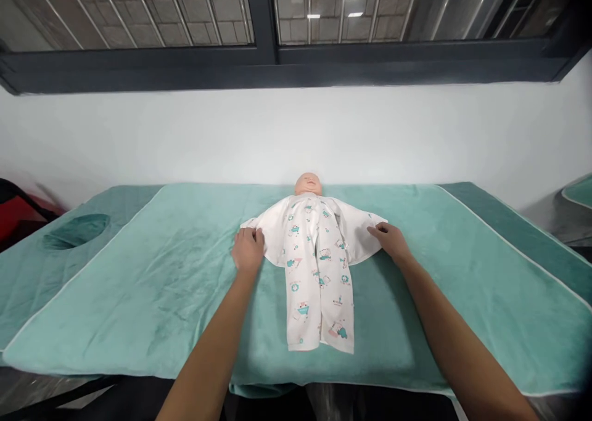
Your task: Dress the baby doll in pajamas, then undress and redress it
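Note:
A baby doll [309, 183] lies on its back at the far side of the bed, with only its head showing. A white baby gown [300, 273] with teal and pink prints covers its body, both sleeves spread outward. My left hand [248, 248] has its fingers curled at the end of the left-hand sleeve [274, 227], resting low against the bed. At the other side, my right hand [390, 239] pinches the cuff of the right-hand sleeve [359, 230] and holds it slightly raised. The doll's arms and legs are hidden under the cloth.
A teal cover [185, 273] lies over the massage bed, which has a face hole [76, 231] at its left end. Behind stands a white wall [222, 137] below a dark window frame [185, 73]. A red and black item [21, 214] sits at the far left.

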Demonstrator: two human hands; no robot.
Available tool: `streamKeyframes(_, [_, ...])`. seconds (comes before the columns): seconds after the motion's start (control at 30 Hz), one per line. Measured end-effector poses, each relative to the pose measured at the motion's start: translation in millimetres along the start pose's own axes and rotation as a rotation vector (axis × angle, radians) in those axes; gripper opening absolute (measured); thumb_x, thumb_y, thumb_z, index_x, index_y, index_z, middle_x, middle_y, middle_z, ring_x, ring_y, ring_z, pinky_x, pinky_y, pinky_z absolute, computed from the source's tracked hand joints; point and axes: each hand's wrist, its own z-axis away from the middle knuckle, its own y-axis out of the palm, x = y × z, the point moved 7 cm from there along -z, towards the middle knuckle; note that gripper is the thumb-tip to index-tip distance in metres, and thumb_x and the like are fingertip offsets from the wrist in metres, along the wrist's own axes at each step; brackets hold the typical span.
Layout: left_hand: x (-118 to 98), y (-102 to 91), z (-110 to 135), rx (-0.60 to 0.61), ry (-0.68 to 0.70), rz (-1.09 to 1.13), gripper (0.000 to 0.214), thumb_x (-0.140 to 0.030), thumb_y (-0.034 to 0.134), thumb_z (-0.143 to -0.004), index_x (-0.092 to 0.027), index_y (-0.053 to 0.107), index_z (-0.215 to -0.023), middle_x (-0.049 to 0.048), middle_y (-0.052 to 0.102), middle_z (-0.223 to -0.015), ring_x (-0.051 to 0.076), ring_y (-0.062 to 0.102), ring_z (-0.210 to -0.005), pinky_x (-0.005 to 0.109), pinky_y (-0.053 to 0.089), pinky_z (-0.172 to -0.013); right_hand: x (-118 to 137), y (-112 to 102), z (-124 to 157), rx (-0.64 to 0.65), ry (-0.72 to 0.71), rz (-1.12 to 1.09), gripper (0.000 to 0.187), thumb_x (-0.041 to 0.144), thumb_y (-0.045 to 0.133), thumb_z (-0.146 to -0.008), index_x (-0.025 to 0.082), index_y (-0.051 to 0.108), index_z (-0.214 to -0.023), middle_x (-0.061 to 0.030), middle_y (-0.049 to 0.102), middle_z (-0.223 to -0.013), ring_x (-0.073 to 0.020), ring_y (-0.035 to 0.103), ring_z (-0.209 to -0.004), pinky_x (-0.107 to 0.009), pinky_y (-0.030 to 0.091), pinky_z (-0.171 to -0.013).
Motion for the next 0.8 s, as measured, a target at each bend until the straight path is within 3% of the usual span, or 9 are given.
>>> streamKeyframes(0.17, [0, -2.0, 0, -0.005, -0.020, -0.010, 0.030, -0.042, 0.038, -0.097, -0.022, 0.059, -0.091, 0.0107, 0.065, -0.101, 0.029, 0.057, -0.104, 0.037, 0.044, -0.078, 79, 40, -1, 0.246, -0.128, -0.550, 0.034, 0.049, 0.066, -0.078, 0.021, 0.048, -0.072, 0.0015, 0.057, -0.070, -0.0120, 0.049, -0.062, -0.026, 0.038, -0.060])
streamKeyframes(0.23, [0, -1.8, -1, -0.006, -0.017, -0.020, 0.029, -0.042, 0.039, -0.097, -0.022, 0.059, -0.089, 0.0107, 0.065, -0.101, 0.029, 0.057, -0.104, 0.037, 0.044, -0.078, 116, 61, 4, 0.355, -0.237, -0.652, 0.032, 0.047, 0.070, -0.077, 0.021, 0.053, -0.072, -0.0016, 0.068, -0.090, -0.0150, 0.060, -0.079, -0.028, 0.046, -0.073])
streamKeyframes(0.27, [0, -1.5, -1, -0.005, -0.016, -0.022, 0.029, -0.041, 0.040, -0.097, -0.022, 0.059, -0.089, 0.0106, 0.065, -0.102, 0.029, 0.057, -0.104, 0.037, 0.044, -0.078, 132, 76, 10, 0.489, -0.308, -0.654, 0.029, 0.046, 0.071, -0.078, 0.020, 0.057, -0.074, -0.0032, 0.069, -0.102, -0.0169, 0.063, -0.089, -0.030, 0.047, -0.083])
streamKeyframes(0.33, [-1, -1.2, -2, 0.000, -0.021, -0.022, 0.028, -0.041, 0.040, -0.097, -0.022, 0.059, -0.088, 0.0102, 0.065, -0.102, 0.029, 0.057, -0.104, 0.037, 0.044, -0.078, 145, 99, 23, 0.703, -0.368, -0.663, 0.027, 0.047, 0.070, -0.081, 0.021, 0.064, -0.081, -0.0059, 0.068, -0.117, -0.0202, 0.064, -0.102, -0.034, 0.048, -0.093])
streamKeyframes(0.37, [-1, -1.3, -2, 0.002, -0.026, -0.019, 0.028, -0.042, 0.040, -0.097, -0.022, 0.059, -0.088, 0.0100, 0.065, -0.102, 0.028, 0.057, -0.104, 0.037, 0.044, -0.078, 142, 105, 24, 0.728, -0.360, -0.694, 0.028, 0.048, 0.069, -0.082, 0.021, 0.066, -0.083, -0.0070, 0.069, -0.117, -0.0207, 0.065, -0.102, -0.035, 0.049, -0.093])
streamKeyframes(0.47, [1, -2.2, 0, 0.008, -0.073, 0.007, 0.028, -0.043, 0.040, -0.096, -0.022, 0.058, -0.089, 0.0104, 0.065, -0.101, 0.029, 0.058, -0.103, 0.037, 0.044, -0.079, 108, 95, 5, 0.449, -0.242, -0.939, 0.033, 0.053, 0.066, -0.082, 0.021, 0.062, -0.078, -0.0060, 0.071, -0.099, -0.0160, 0.066, -0.081, -0.029, 0.051, -0.072])
streamKeyframes(0.57, [5, -4.2, 2, 0.009, -0.165, 0.089, 0.030, -0.045, 0.039, -0.096, -0.021, 0.057, -0.091, 0.0100, 0.065, -0.093, 0.028, 0.060, -0.094, 0.036, 0.043, -0.076, 71, 78, -16, 0.177, -0.132, -1.075, 0.033, 0.051, 0.062, -0.082, 0.021, 0.051, -0.072, -0.0015, 0.063, -0.082, -0.0103, 0.053, -0.061, -0.023, 0.040, -0.052])
streamKeyframes(0.7, [1, -10.3, -2, 0.040, -0.195, 0.335, 0.026, -0.045, 0.045, -0.093, -0.021, 0.054, -0.087, 0.0031, 0.060, -0.077, 0.021, 0.057, -0.074, 0.032, 0.042, -0.070, 64, 81, -25, 0.143, -0.114, -0.989, 0.034, 0.051, 0.059, -0.084, 0.021, 0.048, -0.073, 0.0003, 0.053, -0.073, -0.0095, 0.045, -0.055, -0.023, 0.030, -0.046])
streamKeyframes(0.8, [-22, -30.5, -13, 0.010, -0.184, 0.471, 0.028, -0.047, 0.044, -0.094, -0.021, 0.053, -0.090, 0.0012, 0.060, -0.080, 0.017, 0.056, -0.073, 0.028, 0.044, -0.068, 69, 95, -19, 0.187, -0.136, -0.880, 0.036, 0.054, 0.058, -0.085, 0.020, 0.050, -0.073, 0.0003, 0.051, -0.067, -0.0101, 0.042, -0.054, -0.023, 0.028, -0.046])
